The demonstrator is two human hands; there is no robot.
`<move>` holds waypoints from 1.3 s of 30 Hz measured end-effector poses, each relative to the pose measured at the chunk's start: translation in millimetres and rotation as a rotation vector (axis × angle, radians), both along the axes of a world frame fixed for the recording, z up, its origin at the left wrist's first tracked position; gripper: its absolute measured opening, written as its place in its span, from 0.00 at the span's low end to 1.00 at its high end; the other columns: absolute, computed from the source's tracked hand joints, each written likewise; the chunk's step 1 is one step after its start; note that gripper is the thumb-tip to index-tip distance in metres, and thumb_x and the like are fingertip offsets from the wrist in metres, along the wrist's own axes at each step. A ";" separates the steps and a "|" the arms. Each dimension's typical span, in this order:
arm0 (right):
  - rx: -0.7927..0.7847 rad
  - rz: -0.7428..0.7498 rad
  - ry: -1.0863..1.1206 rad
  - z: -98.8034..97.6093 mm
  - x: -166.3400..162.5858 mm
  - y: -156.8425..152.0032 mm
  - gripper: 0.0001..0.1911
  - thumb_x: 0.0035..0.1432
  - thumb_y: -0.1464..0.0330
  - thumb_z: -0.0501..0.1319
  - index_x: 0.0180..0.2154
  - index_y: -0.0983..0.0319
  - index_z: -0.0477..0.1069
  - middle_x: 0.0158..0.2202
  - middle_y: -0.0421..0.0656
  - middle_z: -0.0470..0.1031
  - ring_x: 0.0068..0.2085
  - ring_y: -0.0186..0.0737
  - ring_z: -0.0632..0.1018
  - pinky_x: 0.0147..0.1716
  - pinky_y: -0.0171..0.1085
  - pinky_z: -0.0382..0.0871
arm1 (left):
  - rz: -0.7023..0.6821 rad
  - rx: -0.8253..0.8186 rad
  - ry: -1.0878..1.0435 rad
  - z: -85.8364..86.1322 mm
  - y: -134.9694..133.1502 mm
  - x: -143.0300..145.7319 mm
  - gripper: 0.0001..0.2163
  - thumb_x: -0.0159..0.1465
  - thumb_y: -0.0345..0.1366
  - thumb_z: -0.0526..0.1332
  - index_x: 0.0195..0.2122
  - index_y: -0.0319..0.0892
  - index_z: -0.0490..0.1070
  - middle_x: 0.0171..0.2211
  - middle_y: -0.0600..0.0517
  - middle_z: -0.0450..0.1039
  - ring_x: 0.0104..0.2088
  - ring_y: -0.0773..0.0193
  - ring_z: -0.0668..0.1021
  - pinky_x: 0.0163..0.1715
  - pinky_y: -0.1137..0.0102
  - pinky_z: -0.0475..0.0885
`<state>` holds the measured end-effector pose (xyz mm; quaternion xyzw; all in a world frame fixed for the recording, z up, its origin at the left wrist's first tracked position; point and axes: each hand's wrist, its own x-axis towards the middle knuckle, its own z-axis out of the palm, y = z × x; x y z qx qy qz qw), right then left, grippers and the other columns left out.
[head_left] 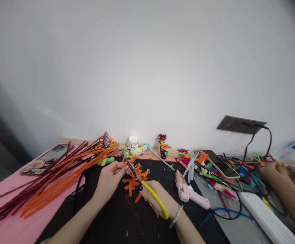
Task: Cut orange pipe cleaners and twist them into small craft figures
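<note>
A: Gripping a pair of yellow-handled metal scissors (147,189), the right hand (155,196) has its fingers closed through the loops, the blades pointing up and away toward the left hand (109,178).

B: And the left hand?

A: Its fingertips are pinched shut on a short orange fuzzy pipe-cleaner piece (126,163), held right at the blade tips. Just below lies a small heap of cut orange pipe-cleaner bits (134,181) on the black work mat (106,217).

B: What's around them?

A: To the left, a spread bundle of long orange and dark red pipe cleaners (61,176) lies across the pink table surface (5,203), near a smartphone in a picture case (47,159). To the right of the scissors rests a pale pink glue gun (188,191). Small pipe-cleaner figures (163,145) stand along the wall. At the far right another person's hand (272,169) works among coloured scraps; I cannot tell what it holds.
</note>
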<state>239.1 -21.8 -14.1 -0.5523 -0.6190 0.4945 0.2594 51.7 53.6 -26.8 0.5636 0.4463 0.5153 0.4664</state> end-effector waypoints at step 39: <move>-0.092 0.095 0.165 3.4 0.9 -1.4 0.36 0.50 0.33 0.47 0.20 0.60 0.59 0.14 0.35 0.58 0.12 0.30 0.65 0.08 0.29 0.53 | 0.143 -0.044 -0.138 1.2 7.0 -5.0 0.16 0.49 0.42 0.70 0.36 0.39 0.76 0.38 0.45 0.82 0.42 0.51 0.82 0.46 0.58 0.77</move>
